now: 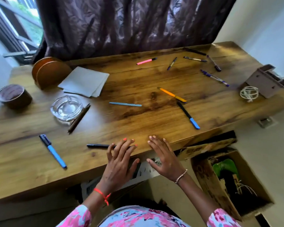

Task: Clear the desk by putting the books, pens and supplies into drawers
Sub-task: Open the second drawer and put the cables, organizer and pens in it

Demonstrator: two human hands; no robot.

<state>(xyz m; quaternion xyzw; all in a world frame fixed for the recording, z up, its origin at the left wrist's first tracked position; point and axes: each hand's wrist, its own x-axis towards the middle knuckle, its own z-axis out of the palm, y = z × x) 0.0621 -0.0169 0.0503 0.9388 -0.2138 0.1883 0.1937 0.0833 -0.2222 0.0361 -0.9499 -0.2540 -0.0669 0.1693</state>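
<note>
My left hand (pixel 120 161) arches over the black pen (pixel 97 145) at the front edge of the desk (pixel 138 122), fingers spread and loose, not closed round it. My right hand (pixel 164 159) lies just beside, fingers straight, holding nothing. I judge the clearing barely begun: the blue marker (pixel 53 151), light blue pen (pixel 125 104), orange pen (pixel 172 95), pink highlighter (pixel 146 61) and purple pens (pixel 214 77) lie scattered on the wood, with the tape roll (pixel 15 96) and paper sheets (pixel 85 81) at the left; I see no books.
</note>
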